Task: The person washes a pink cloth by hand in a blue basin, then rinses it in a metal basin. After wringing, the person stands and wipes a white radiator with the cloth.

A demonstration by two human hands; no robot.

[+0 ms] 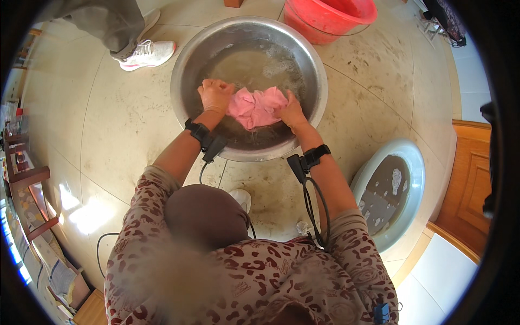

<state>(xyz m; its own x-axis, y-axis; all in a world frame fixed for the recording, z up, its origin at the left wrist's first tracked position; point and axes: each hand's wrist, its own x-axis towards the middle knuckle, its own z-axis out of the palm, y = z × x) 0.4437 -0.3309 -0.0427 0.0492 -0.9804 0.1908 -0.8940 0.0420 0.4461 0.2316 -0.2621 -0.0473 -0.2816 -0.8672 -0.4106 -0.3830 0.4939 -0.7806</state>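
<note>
A wet pink cloth (256,109) is bunched up between my hands, over the water in a wide stainless steel basin (248,154). My left hand (215,95), fingers curled, grips the cloth's left side. On the other side, my right hand (293,111) has hold of the cloth's right edge, its thumb pointing up along it. Murky water (243,61) with patches of suds fills the bottom of the basin. Water seems to drip from the cloth's lower edge. Folds hide some of my fingertips.
A red plastic bucket (317,24) with a wire handle stands behind the basin's right. At my right sits a pale blue tub (418,191) of dirty, foamy water. Another person's white sneaker (148,55) is at the upper left. Cables hang from my black wrist straps (317,156).
</note>
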